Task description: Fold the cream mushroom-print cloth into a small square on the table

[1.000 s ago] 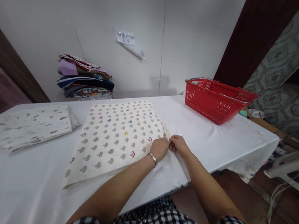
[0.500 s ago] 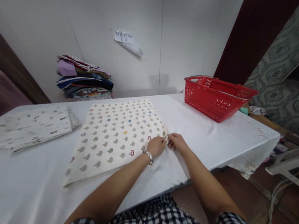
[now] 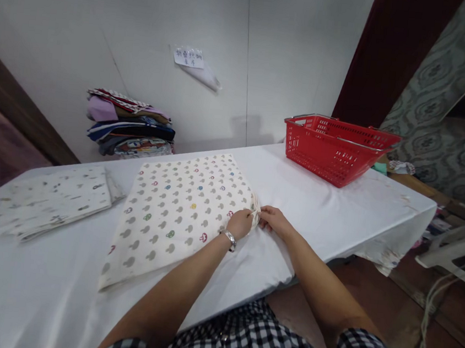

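Hands [image 3: 256,219] close together, fingertips pinching the gathered edge of the mushroom-print cloth [image 3: 183,207], forearms angled inward.

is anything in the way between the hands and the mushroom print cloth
Nothing visible is. The left hand and right hand are both already at the right edge of the mushroom print cloth, pinching its gathered fabric. The red basket stands farther back to the right, clear of both.
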Demonstrator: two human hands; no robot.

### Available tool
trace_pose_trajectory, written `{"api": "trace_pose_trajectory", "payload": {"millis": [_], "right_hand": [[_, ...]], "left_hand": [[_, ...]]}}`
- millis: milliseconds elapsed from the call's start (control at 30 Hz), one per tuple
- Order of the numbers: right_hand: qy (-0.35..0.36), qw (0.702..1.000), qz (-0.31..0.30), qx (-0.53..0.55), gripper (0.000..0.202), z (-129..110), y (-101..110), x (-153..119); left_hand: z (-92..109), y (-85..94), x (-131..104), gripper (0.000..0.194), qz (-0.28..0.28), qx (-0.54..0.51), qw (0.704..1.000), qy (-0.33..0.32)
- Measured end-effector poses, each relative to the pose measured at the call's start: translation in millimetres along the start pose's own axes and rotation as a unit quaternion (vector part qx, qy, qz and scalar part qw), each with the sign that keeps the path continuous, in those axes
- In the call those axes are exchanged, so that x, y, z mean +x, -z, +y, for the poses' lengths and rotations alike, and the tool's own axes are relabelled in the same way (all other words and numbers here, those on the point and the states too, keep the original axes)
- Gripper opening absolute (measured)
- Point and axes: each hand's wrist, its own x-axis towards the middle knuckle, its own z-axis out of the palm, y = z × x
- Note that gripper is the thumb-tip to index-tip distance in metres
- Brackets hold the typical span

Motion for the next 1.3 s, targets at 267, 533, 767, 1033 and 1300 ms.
{"api": "trace_pose_trajectory", "payload": {"millis": [267,533,767,1033,1300], "right_hand": [[-0.016,0.999,0.032,-0.039,0.013,-1.7,-2.1,0.2],[-0.031,0.997,0.051,0.047,0.009,-3.6,-0.8,-2.6],[-0.025,0.997,0.039,0.056,0.012,-4.8,0.5,-5.3],[-0.014,0.998,0.021,0.065,0.014,-2.3,1.5,-5.0],[-0.011,0.999,0.025,0.041,0.024,-0.6,0.5,-4.5]], "left_hand": [[9.1,10.5,-2.7,0.025,0.010,0.034,0.999,0.009],[29.7,36.7,-4.4,0.028,0.129,0.246,0.958,-0.069],[17.8,-9.1,-13.0,0.026,0.017,0.270,0.956,-0.117],[16.8,-8.1,-13.0,0.027,0.049,0.266,0.954,-0.131],[17.1,-10.5,-18.9,0.031,0.026,0.204,0.971,-0.119]]}}
